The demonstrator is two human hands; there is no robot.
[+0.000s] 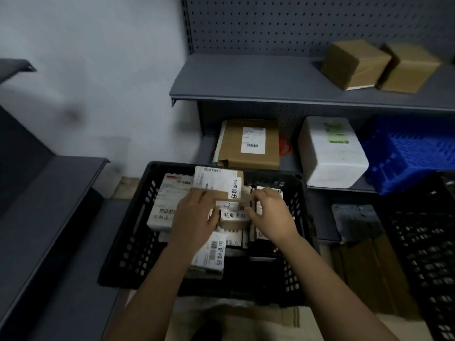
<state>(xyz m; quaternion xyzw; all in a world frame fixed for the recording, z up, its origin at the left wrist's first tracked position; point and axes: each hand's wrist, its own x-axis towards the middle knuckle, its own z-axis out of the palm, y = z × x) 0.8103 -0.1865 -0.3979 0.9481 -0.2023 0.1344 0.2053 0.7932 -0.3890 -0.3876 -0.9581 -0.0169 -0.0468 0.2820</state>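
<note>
Now your left hand (194, 217) and right hand (270, 212) clamp a small box (232, 216) between them.
You hold it from either side, thumbs curled onto its labelled face, low inside the black crate (128, 232), just above the other parcels (167, 205) packed there. A larger brown parcel (218, 183) stands tilted right behind your fingertips, touching them. Beyond the crate, a grey shelf (246, 77) carries two cartons (354, 65).

Parcels (167, 203) cram the black crate (134, 225); I get in only from above. A brown carton (248, 153) blocks beyond its far wall; the upper shelf (246, 77) has room left of two boxes (354, 65).
</note>
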